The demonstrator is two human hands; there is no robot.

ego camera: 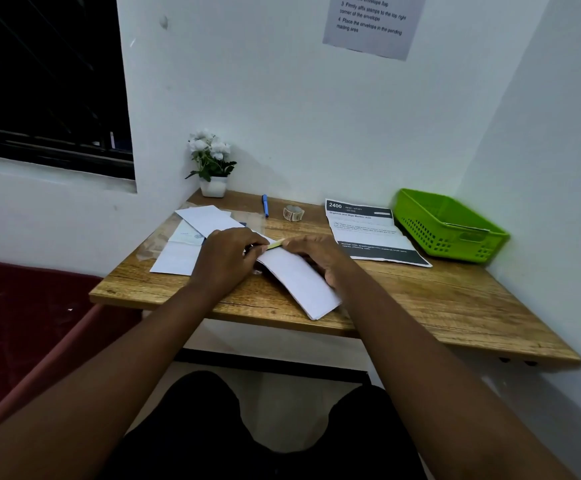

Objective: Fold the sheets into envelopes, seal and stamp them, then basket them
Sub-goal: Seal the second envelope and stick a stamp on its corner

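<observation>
A white envelope [299, 284] lies slanted on the wooden table [438, 306] near its front edge. My left hand [228, 256] rests on its upper end, fingers pinched at a thin yellow-green strip [277, 243]. My right hand [320, 256] presses on the envelope's right edge and touches the strip's other end. More white sheets and envelopes [192, 237] lie spread to the left behind my left hand. A roll of stamps [293, 213] stands further back. The green plastic basket [450, 230] sits at the far right corner with a white envelope edge showing inside.
A printed sheet [372, 233] lies between the stamps and the basket. A blue pen [265, 205] and a potted white flower [212, 166] stand at the back. Walls close the table on the back and right. A red seat [22, 323] is at the left.
</observation>
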